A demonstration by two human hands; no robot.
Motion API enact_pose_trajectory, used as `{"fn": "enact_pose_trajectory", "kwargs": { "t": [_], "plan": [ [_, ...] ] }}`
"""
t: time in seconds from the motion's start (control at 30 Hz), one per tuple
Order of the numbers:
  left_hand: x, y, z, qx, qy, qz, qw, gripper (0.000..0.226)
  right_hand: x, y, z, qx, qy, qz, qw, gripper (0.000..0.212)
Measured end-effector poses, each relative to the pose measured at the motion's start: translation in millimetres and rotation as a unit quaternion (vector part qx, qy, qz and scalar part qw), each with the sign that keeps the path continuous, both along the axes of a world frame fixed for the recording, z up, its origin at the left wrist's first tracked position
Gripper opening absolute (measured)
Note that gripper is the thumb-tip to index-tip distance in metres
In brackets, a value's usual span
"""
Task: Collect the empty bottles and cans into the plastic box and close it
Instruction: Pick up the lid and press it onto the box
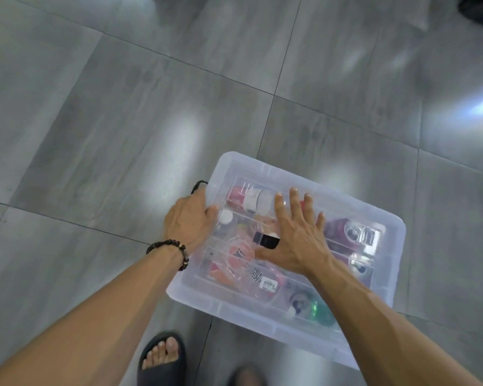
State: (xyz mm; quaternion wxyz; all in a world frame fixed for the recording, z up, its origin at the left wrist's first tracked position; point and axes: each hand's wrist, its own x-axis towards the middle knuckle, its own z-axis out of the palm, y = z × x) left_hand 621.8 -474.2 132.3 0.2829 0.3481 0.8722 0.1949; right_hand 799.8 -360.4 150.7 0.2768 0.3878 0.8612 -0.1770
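Note:
A clear plastic box (385,299) stands on the floor with its translucent lid (243,168) lying on top. Through the lid I see several bottles and cans: a red-labelled bottle (241,197), a purple can (354,232), a green can (315,306). My right hand (296,232) lies flat on the lid's middle with fingers spread. My left hand (190,221) grips the box's left edge, thumb on the lid, beside a black latch (200,184).
Grey floor tiles (123,121) surround the box on all sides. My foot in a black sandal (162,358) stands just in front of the box, a second one blurred beside it. A dark object (480,9) sits at the far top right.

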Motion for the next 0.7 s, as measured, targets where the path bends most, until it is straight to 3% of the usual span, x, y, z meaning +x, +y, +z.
{"fn": "enact_pose_trajectory", "kwargs": {
  "t": [0.07, 0.2, 0.33, 0.43, 0.7],
  "plan": [
    [-3, -15, -10, 0.009, -0.008, -0.024, 1.000, 0.049, -3, -4, -3, 0.008, -0.018, 0.015, 1.000, 0.131],
    [-8, -35, -13, 0.072, -0.184, 0.002, 0.980, 0.065, -9, -9, -2, 0.017, -0.037, 0.014, 0.999, 0.130],
    [-13, -29, 2, -0.025, -0.255, 0.112, 0.960, 0.086, -14, -7, -6, 0.026, -0.047, 0.018, 0.998, 0.129],
    [-21, -26, 2, -0.064, -0.278, 0.120, 0.951, 0.075, -16, -6, -6, 0.024, -0.059, 0.021, 0.998, 0.129],
    [-15, -24, -4, -0.026, -0.194, 0.071, 0.978, 0.033, -17, -8, -11, 0.021, -0.074, 0.021, 0.997, 0.131]
  ]
}}
